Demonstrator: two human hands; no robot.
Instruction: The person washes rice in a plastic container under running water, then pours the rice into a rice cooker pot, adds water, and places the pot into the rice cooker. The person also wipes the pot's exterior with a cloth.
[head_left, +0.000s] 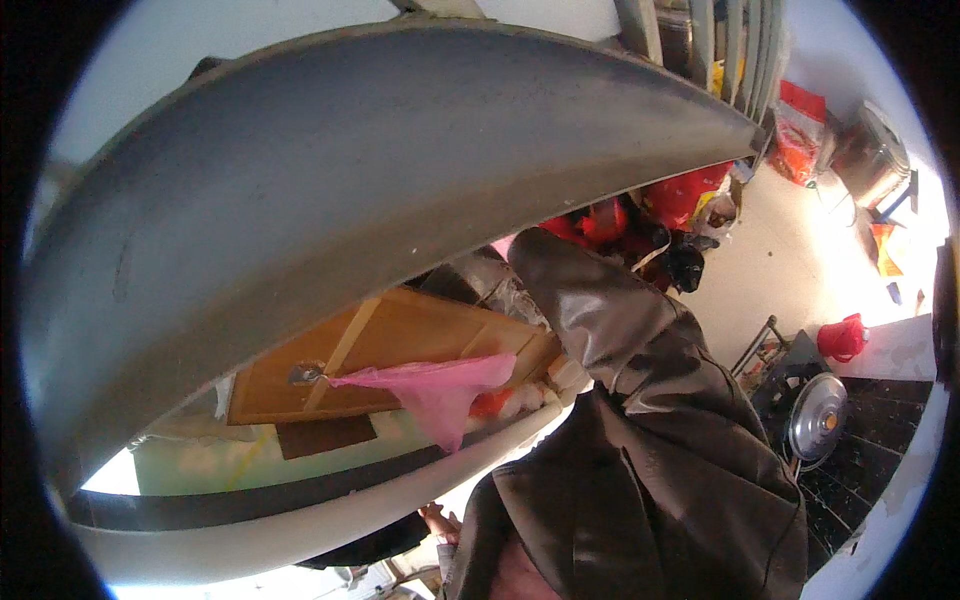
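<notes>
A broad, smooth grey panel (360, 157) fills the upper left, close to the camera and bent by the lens. My arm in a brown leather sleeve (615, 322), apparently the right, reaches up to its lower edge. The hand at its end is hidden, and my left hand is out of view. Left of the sleeve, a thin pink plastic bag (450, 390) hangs in front of a brown wooden panel (397, 322) with a round metal fitting (306, 373). Below it is a pale green surface (187, 461) with a black and white rim (300, 517).
A small hand (441, 521) at the bottom appears to be another person's. Red and black bags (675, 225) lie beyond my sleeve. At right are a metal pot (874, 154), a red plastic vessel (841, 337) and a metal lid (817, 416) by black tiles (877, 450). Grey slats (735, 52) stand at top.
</notes>
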